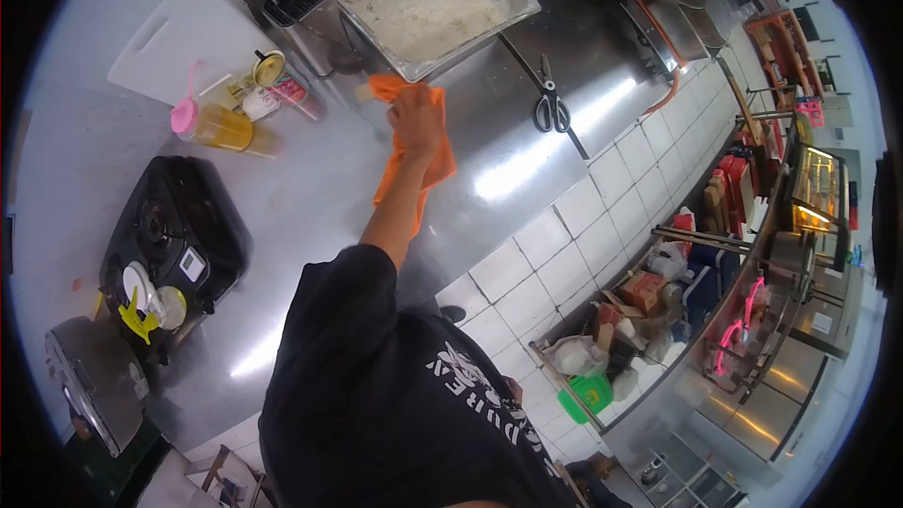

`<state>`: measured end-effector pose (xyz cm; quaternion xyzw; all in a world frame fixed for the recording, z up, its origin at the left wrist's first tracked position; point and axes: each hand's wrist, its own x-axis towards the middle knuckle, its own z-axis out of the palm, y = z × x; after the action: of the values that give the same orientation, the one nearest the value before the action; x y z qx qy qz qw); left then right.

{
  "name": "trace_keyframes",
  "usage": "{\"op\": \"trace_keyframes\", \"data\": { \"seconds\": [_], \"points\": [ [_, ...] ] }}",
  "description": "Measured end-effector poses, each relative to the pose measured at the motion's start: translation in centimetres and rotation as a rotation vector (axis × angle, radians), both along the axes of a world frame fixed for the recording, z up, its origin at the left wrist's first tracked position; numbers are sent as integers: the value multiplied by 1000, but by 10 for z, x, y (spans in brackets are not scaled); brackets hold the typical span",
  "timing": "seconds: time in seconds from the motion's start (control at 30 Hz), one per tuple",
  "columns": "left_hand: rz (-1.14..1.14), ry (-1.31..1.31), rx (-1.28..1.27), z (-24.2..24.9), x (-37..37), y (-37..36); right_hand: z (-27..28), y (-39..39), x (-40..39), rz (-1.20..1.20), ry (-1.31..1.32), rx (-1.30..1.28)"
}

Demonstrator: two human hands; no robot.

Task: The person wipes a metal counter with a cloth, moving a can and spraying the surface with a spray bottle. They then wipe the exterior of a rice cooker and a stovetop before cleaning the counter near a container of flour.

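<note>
My left hand (419, 124) is closed on an orange cloth (433, 169), which is bunched under the fingers and trails toward my forearm. The cloth lies on the steel counter (348, 198), close to the near corner of a metal tray (411, 70) with white, flour-like powder in it. To the right of the hand, black-handled scissors (551, 111) rest on the counter. I cannot make out my right hand; the black shirt fills the lower middle of the view.
Left of the cloth stand a bottle of yellow liquid (221, 127) with a pink lid, a can (287, 87) and a white cutting board (193, 38). A black portable stove (179, 226) sits further left. A knife holder (306, 19) is beside the tray. White floor tiles (513, 277) border the counter.
</note>
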<state>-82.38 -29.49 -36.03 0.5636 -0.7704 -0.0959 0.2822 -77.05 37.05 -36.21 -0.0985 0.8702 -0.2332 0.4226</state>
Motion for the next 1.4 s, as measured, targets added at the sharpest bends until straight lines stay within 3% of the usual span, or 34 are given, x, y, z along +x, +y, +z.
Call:
{"op": "trace_keyframes", "data": {
  "seconds": [0.03,0.1,0.13,0.17,0.23,0.3,0.37,0.4,0.43,0.5,0.53,0.6,0.77,0.87,0.93,1.07,1.13,1.23,1.4],
  "points": [
    [-4,5,0,2,-9,1,9,-6,-3,-4,5,0],
    [229,-75,141,11,-31,5,43,-35,1,-353,-120,66],
    [218,-127,27,-3,-42,9,47,-40,4,-449,-128,87],
    [221,-128,27,-6,-51,16,39,-33,5,-447,-130,88],
    [-60,-177,159,-8,-61,29,-2,2,7,3,20,123],
    [-47,-8,158,1,-50,24,-2,6,3,86,-30,116],
    [159,-36,65,3,-51,11,3,6,5,-205,-32,41],
    [192,-37,188,5,-57,5,9,6,6,-298,-62,61],
    [185,-37,188,7,-69,2,12,3,8,-306,-61,61],
    [381,-128,108,7,-93,8,27,-4,18,-503,-91,21],
    [379,-123,118,6,-95,11,18,9,22,-392,-53,6],
    [171,-142,135,1,-91,6,14,15,23,-291,-35,21],
    [225,51,25,14,-62,8,18,17,21,-411,-54,28],
    [274,-147,250,17,-73,12,23,18,24,-429,-53,39],
    [-74,-136,112,-3,-77,20,21,19,23,-432,-53,32],
    [-134,26,143,26,-43,45,11,19,22,-450,-64,9],
    [-21,-32,130,24,-36,41,9,18,21,-528,-68,-12],
    [-71,-105,12,9,-58,39,36,-12,22,-639,-77,8],
    [-153,-179,9,-16,-120,4,27,-1,35,-337,-34,50]
  ]
}}
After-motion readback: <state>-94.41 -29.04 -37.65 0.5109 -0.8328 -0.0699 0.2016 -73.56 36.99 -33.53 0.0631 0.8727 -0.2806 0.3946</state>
